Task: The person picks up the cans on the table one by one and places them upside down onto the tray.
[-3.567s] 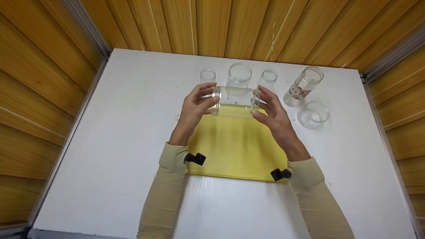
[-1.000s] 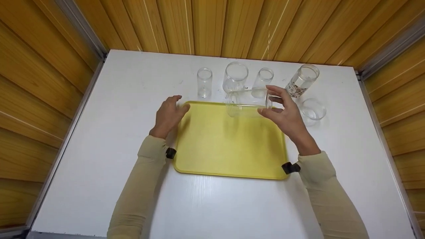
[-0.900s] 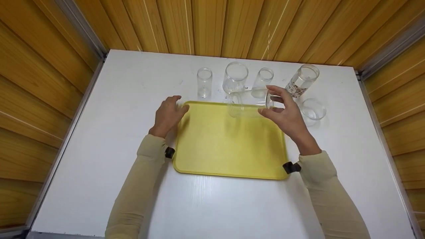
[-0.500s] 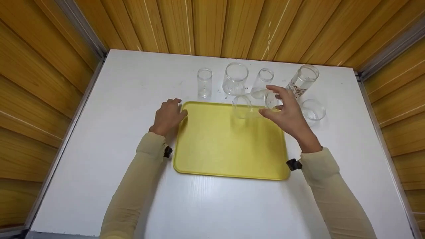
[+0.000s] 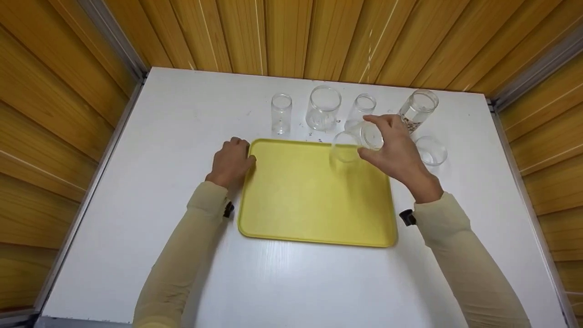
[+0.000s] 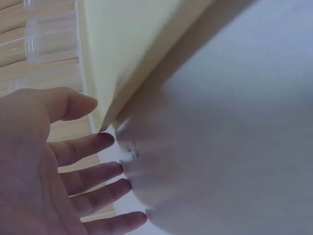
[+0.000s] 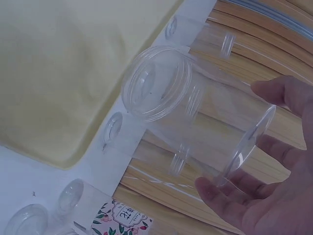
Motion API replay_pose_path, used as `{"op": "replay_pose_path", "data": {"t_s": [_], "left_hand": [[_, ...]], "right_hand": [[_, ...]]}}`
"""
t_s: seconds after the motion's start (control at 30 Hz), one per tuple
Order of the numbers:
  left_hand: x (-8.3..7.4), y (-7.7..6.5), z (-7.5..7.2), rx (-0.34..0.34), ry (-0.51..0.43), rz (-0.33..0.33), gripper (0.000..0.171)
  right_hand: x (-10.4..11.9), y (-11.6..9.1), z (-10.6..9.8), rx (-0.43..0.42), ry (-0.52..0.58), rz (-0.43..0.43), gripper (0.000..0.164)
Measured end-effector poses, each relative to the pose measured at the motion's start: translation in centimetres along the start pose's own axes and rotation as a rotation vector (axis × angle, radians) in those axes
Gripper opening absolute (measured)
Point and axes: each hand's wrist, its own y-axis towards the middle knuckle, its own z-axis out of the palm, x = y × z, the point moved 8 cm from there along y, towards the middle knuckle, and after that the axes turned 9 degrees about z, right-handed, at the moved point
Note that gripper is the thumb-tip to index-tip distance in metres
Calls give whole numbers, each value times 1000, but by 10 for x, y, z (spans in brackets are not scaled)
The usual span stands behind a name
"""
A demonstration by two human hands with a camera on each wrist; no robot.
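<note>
My right hand (image 5: 396, 150) holds a clear, wide jar (image 5: 347, 148) by its base end, thumb and fingers spread around it. The jar hangs tilted above the far right part of a yellow tray (image 5: 314, 200). In the right wrist view the jar (image 7: 215, 112) shows a threaded mouth without a lid, turned toward the tray and away from the palm. Beside the tray's far left corner, my left hand (image 5: 230, 161) rests with fingers bent. The left wrist view has its fingertips (image 6: 110, 225) down at the white table, thumb near the tray's edge.
Behind the tray stand a small clear jar (image 5: 281, 116), a wide clear jar (image 5: 323, 109) and another small jar (image 5: 363, 107). Farther right are a tall jar with a printed floral label (image 5: 418, 109) and a low clear jar (image 5: 432, 151). Wood-patterned panels (image 5: 282, 36) surround the table.
My left hand has let go of the jar and moved left to the tray's edge, its fingertips lowering. My right hand has shifted the jar rightward and turned it so its length looks foreshortened.
</note>
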Motion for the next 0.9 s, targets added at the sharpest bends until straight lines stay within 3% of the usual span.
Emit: {"op": "replay_pose_path", "data": {"t_s": [0.37,0.9], "left_hand": [[-3,-3,4,91,88,36,45],[0,-3,5,84,124,31,44]], "right_hand": [[-2,4,2,20,-139,-20,67],[-12,4,7,120,-244,29,68]]}}
